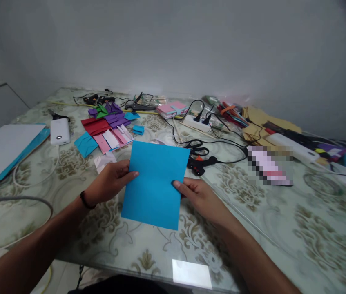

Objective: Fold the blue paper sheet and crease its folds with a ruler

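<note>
A flat sheet of blue paper [156,190] is held up above the table, tilted toward me. My left hand [114,179] pinches its left edge, thumb on the front face and fingers behind. On the opposite edge my right hand [194,194] grips it the same way, thumb in front. Behind the sheet lie black-handled scissors [199,147] and a black glue gun [202,163], both partly close to its upper right corner. Folded pink and white paper pieces [113,139] rest beyond my left hand, beside a blue folded piece [86,144].
A white power bank [60,131] and a stack of paper sheets [7,147] lie at the left. Farther back are purple folded papers [116,116], a power strip [196,123] and loose black cables. A pixelated object [269,165] and a long white device [293,147] lie at the right.
</note>
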Tool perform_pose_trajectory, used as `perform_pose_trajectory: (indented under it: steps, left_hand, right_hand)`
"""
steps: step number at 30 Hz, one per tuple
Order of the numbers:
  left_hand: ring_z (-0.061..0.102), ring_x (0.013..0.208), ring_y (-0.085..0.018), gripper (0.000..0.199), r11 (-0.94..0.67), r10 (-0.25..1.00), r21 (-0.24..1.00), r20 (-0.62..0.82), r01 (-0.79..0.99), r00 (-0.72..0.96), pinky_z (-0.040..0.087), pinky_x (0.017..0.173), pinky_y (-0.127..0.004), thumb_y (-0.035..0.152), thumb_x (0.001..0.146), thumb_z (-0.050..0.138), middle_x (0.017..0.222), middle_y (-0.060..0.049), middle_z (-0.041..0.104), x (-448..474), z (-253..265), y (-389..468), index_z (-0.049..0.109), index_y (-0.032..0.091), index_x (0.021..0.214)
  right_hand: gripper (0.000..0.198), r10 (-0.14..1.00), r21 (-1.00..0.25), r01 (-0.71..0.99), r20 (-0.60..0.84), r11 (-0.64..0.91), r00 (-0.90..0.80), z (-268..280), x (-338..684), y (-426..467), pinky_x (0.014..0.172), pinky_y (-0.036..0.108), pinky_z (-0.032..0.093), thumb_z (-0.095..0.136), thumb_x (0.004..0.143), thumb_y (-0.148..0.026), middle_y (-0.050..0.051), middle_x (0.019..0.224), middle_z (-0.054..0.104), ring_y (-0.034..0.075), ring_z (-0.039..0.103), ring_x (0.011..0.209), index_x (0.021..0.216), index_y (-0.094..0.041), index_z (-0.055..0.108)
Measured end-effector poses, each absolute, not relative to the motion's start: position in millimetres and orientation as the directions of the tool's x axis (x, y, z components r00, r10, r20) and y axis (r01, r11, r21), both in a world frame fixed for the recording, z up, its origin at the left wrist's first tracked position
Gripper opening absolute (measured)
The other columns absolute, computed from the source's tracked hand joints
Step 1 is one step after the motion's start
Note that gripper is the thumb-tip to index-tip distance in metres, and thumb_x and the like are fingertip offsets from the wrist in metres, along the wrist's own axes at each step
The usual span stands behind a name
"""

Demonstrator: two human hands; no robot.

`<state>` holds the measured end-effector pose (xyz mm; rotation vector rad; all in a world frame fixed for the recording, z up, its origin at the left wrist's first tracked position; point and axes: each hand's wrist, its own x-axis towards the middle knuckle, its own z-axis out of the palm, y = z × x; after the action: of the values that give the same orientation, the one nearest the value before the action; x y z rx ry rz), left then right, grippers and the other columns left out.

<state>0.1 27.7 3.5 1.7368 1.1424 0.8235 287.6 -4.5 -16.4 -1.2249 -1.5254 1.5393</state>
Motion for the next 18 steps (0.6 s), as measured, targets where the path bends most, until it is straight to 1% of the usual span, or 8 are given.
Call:
perform_pose_trajectory:
  steps: [2, 4, 6, 8, 10, 13, 16, 18]
  left_hand:
    - [0.053, 0.059, -0.013, 0.029, -0.19, 0.912, 0.931, 0.05, 0.311, 0.407, 0.042, 0.051, -0.022, 0.045, 0.093, 0.069, 0.066, 0.003, 0.055, 0.5, 1.7, 28.0, 0.065, 0.017, 0.088]
    - [0.059, 0.064, -0.013, 0.029, -0.175, 0.904, 0.96, 0.068, 0.22, 0.423, 0.048, 0.055, -0.022, 0.042, 0.094, 0.07, 0.076, 0.001, 0.061, 1.9, 0.9, 28.2, 0.065, 0.018, 0.108]
    - [0.064, 0.071, -0.014, 0.048, -0.166, 0.917, 0.981, 0.115, 0.103, 0.383, 0.053, 0.06, -0.023, 0.037, 0.092, 0.074, 0.091, -0.001, 0.065, 3.8, 1.6, 28.3, 0.054, 0.022, 0.133]
    - [0.065, 0.072, -0.013, 0.065, -0.183, 0.93, 0.983, 0.164, 0.028, 0.33, 0.054, 0.06, -0.022, 0.033, 0.091, 0.076, 0.102, -0.003, 0.066, 4.9, 2.8, 28.3, 0.042, 0.027, 0.147]
    - [0.063, 0.067, -0.01, 0.064, -0.208, 0.932, 0.978, 0.192, 0.021, 0.307, 0.051, 0.057, -0.02, 0.032, 0.091, 0.077, 0.104, -0.004, 0.067, 4.6, 3.4, 28.2, 0.045, 0.028, 0.146]
    - [0.055, 0.061, -0.008, 0.047, -0.233, 0.924, 0.97, 0.196, 0.076, 0.328, 0.044, 0.052, -0.018, 0.032, 0.093, 0.075, 0.091, -0.002, 0.065, 2.3, 2.0, 28.1, 0.057, 0.023, 0.135]
    - [0.04, 0.054, -0.007, 0.034, -0.312, 0.925, 0.926, 0.246, 0.21, 0.29, 0.033, 0.047, -0.017, 0.029, 0.092, 0.075, 0.067, 0.006, 0.047, -0.2, 0.2, 29.0, 0.065, 0.021, 0.123]
    - [0.031, 0.051, -0.006, 0.026, -0.364, 0.921, 0.885, 0.295, 0.289, 0.256, 0.024, 0.045, -0.018, 0.027, 0.091, 0.076, 0.061, 0.009, 0.035, -0.8, 0.1, 30.2, 0.069, 0.02, 0.114]
  right_hand:
    - [0.052, 0.927, -0.98, 0.162, -0.162, -0.112, -0.339, -17.6, 288.2, -3.2, 0.069, 0.031, 0.048, 0.062, 0.09, -0.069, 0.002, 0.07, 0.062, 0.018, 0.056, 0.067, 0.072, -0.02, 0.062]
    - [0.054, 0.925, -0.978, 0.176, -0.165, -0.109, -0.343, -18.6, 288.8, -2.8, 0.07, 0.031, 0.048, 0.062, 0.09, -0.07, 0.002, 0.069, 0.061, 0.018, 0.055, 0.067, 0.071, -0.02, 0.062]
    - [0.054, 0.912, -0.975, 0.186, -0.185, -0.123, -0.367, -18.6, 288.8, -3.8, 0.07, 0.032, 0.048, 0.061, 0.09, -0.07, 0.003, 0.069, 0.063, 0.018, 0.055, 0.067, 0.072, -0.019, 0.063]
    - [0.053, 0.895, -0.972, 0.189, -0.208, -0.143, -0.395, -17.3, 288.0, -5.4, 0.069, 0.032, 0.049, 0.06, 0.092, -0.069, 0.003, 0.07, 0.064, 0.019, 0.057, 0.067, 0.073, -0.019, 0.065]
    - [0.052, 0.885, -0.971, 0.185, -0.216, -0.151, -0.413, -15.9, 287.0, -6.6, 0.07, 0.031, 0.049, 0.059, 0.093, -0.068, 0.004, 0.073, 0.066, 0.02, 0.058, 0.069, 0.077, -0.02, 0.067]
    - [0.049, 0.897, -0.976, 0.167, -0.197, -0.141, -0.395, -15.7, 286.2, -6.3, 0.069, 0.03, 0.047, 0.061, 0.092, -0.067, 0.003, 0.078, 0.066, 0.019, 0.057, 0.07, 0.081, -0.02, 0.068]
    - [0.051, 0.908, -0.975, 0.166, -0.201, -0.149, -0.368, -17.9, 286.7, -4.8, 0.064, 0.029, 0.044, 0.063, 0.09, -0.069, 0.002, 0.076, 0.064, 0.017, 0.054, 0.065, 0.082, -0.019, 0.068]
    - [0.052, 0.905, -0.973, 0.167, -0.214, -0.162, -0.368, -18.7, 286.6, -4.3, 0.062, 0.029, 0.043, 0.063, 0.089, -0.071, 0.002, 0.073, 0.063, 0.016, 0.052, 0.063, 0.082, -0.019, 0.067]
